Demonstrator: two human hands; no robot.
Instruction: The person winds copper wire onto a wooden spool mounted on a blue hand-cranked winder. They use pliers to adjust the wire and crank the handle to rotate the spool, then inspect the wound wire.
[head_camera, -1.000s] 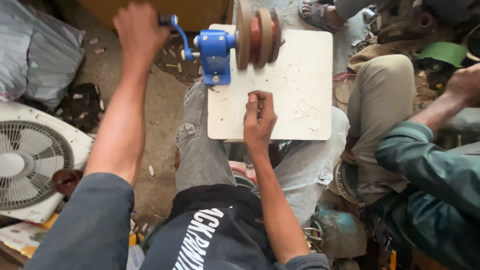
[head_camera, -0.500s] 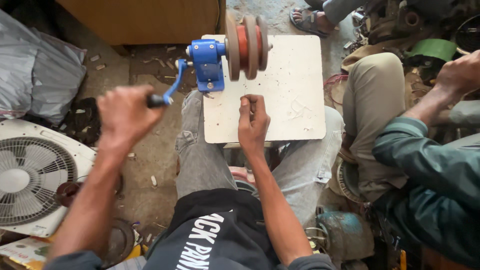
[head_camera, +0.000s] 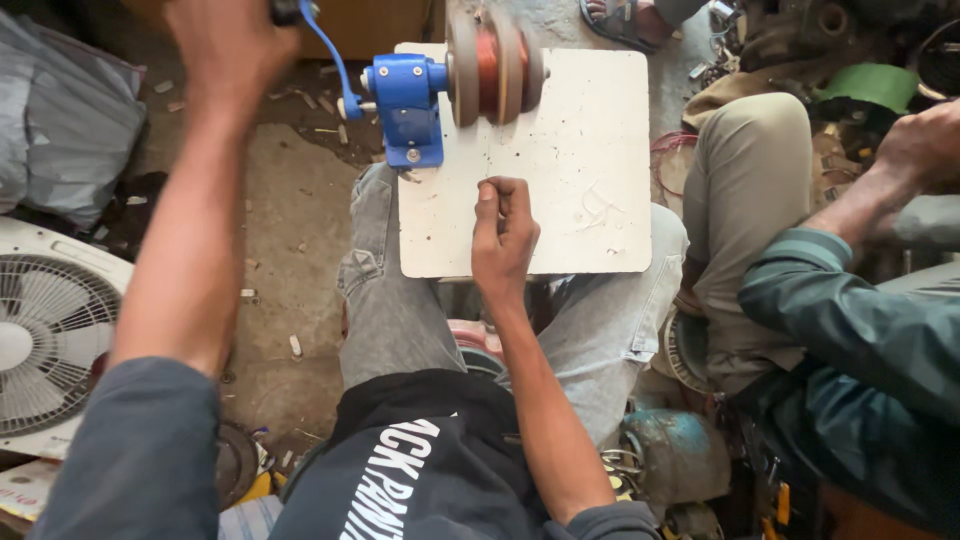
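Half a second back the left hand (head_camera: 232, 45) was low, out beside the knee, with the crank handle (head_camera: 287, 10) swung down toward the floor. Now that hand is up at the top edge of the view and the blue arm of the crank slants up and away from the winder. Its fingers are wrapped tight round the handle, though the tips run out of view.

The blue hand winder (head_camera: 407, 105) sits clamped at the far left corner of the white board (head_camera: 590, 190), which lies across the person's knees. The spool (head_camera: 492, 65) on its shaft, copper-coloured wire between two discs, is blurred.

The right hand (head_camera: 505, 235) has hardly shifted. It rests on the board just this side of the spool, fingers curled in and pressed against the thumb, seemingly pinching a fine wire; the wire itself is too thin to make out.

At the left a white fan (head_camera: 45, 335) lies face up on the floor, with a corner of a printed white carton (head_camera: 25, 488) below it. A co-worker in a green sleeve (head_camera: 850, 330) sits to the right.
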